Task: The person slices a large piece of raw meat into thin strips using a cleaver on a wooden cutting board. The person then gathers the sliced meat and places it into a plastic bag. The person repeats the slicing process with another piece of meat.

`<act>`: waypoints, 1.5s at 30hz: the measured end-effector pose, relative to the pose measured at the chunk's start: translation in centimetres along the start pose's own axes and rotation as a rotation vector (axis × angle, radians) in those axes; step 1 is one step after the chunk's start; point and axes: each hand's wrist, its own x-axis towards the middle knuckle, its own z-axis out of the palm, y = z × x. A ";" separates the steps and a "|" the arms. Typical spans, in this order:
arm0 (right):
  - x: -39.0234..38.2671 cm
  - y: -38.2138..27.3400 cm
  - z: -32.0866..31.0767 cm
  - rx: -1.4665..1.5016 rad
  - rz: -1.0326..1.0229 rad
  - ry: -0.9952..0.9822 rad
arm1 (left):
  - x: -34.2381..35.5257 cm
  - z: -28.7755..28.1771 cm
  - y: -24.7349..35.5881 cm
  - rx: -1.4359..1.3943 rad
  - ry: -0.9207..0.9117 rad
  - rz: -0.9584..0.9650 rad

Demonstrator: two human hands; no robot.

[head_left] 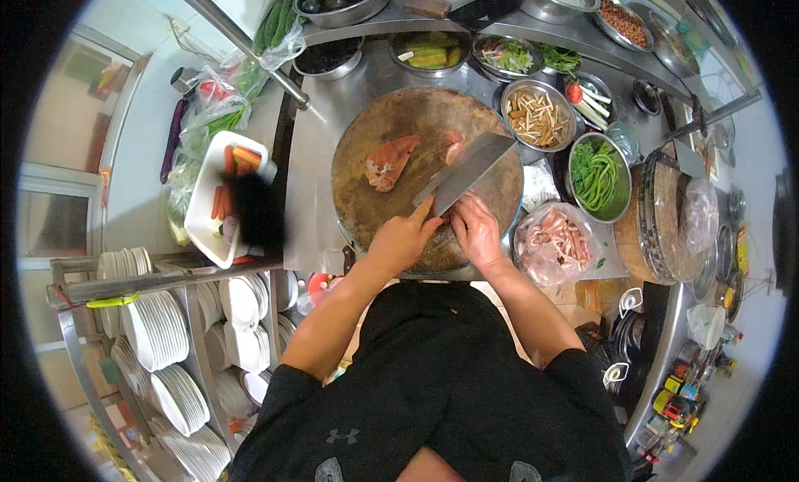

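In the head view, we are seeing the left hand tightly gripping the cleaver over the round board. The right hand is resting half-curled beside the cleaver; whether it is holding anything, we cannot tell. A meat piece is lying left.

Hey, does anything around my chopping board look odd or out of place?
Yes: a featureless black patch overlaps the right side of the white tub, left of the chopping board. It looks odd because no detail shows; I can't identify it.
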 end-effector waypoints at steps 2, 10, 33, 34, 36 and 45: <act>0.1 -0.6 -0.4 0.045 0.082 -0.009 | -2.0 -1.9 -0.1 0.000 -0.012 0.037; -1.1 -0.3 -0.5 0.050 0.134 -0.055 | -8.6 -3.7 -0.1 0.166 -0.153 -0.056; -1.4 0.3 0.0 0.052 0.183 -0.004 | -9.5 -4.9 -1.4 0.061 -0.199 -0.075; -1.5 0.4 0.1 0.058 0.189 -0.018 | -9.2 -4.6 -1.0 0.076 -0.199 -0.086; -1.7 0.4 0.2 0.067 0.197 -0.044 | -7.7 -3.2 0.5 0.110 -0.194 -0.105; -0.1 -0.6 -0.9 0.069 0.151 -0.041 | -0.1 -0.6 0.5 -0.204 -0.097 -0.050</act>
